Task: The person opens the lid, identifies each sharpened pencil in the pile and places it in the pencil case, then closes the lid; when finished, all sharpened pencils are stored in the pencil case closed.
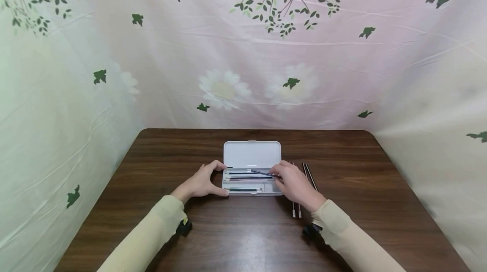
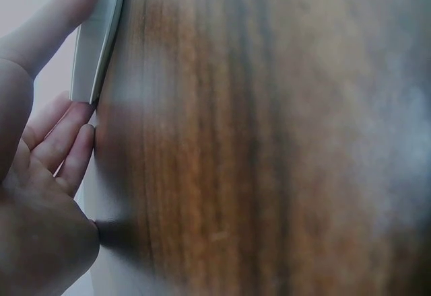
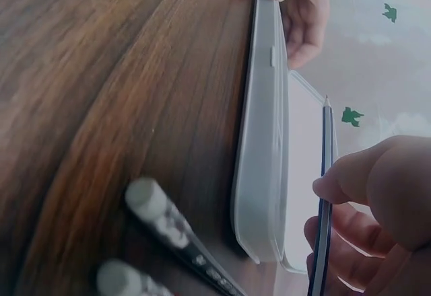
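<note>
A white pencil case (image 1: 274, 186) lies on the table with its lid (image 1: 252, 154) tipped back. My left hand (image 1: 199, 182) holds its left end, thumb at the front corner and fingers toward the back corner. Between thumb and fingers, my right hand (image 1: 294, 181) pinches a dark blue pencil with a silvery stripe (image 3: 326, 148). This pencil is above the case, its sharpened tip pointing left in the head view. Inside the case lie several pencils, among them a dark green one (image 1: 243, 189) in the front compartment.
Right of the case, two eraser-tipped pencils (image 1: 293, 209) lie partly beneath my right hand. Two dark pencils (image 1: 312, 177) lie further right. The brown wooden table (image 1: 243, 229) meets a patterned cloth (image 1: 251, 60) behind and at both sides.
</note>
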A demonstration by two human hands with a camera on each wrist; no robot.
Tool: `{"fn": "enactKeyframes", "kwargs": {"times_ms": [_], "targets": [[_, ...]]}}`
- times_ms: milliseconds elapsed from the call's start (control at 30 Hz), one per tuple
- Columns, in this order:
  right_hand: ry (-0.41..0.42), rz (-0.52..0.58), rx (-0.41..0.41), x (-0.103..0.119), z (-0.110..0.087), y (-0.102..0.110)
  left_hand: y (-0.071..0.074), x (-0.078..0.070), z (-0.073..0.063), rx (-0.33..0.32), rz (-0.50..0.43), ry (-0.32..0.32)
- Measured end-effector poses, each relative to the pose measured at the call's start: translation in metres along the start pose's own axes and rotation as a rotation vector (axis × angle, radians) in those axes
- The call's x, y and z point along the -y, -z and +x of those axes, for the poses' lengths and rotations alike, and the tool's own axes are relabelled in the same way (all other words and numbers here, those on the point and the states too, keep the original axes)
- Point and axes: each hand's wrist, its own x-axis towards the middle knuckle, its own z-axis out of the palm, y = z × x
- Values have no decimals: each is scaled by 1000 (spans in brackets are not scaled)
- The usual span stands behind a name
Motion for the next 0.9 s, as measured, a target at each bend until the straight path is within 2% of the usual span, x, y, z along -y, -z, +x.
{"fn": "enactKeyframes", "kwargs": {"times_ms": [200, 667, 900], "targets": [[25, -11, 33, 6, 8, -7, 0, 1, 0, -4, -4, 0], [159, -72, 15, 23, 37, -31, 1, 2, 0, -1, -8, 0], [145, -56, 23, 29, 40, -37, 2, -1, -1, 5, -7, 1]]}}
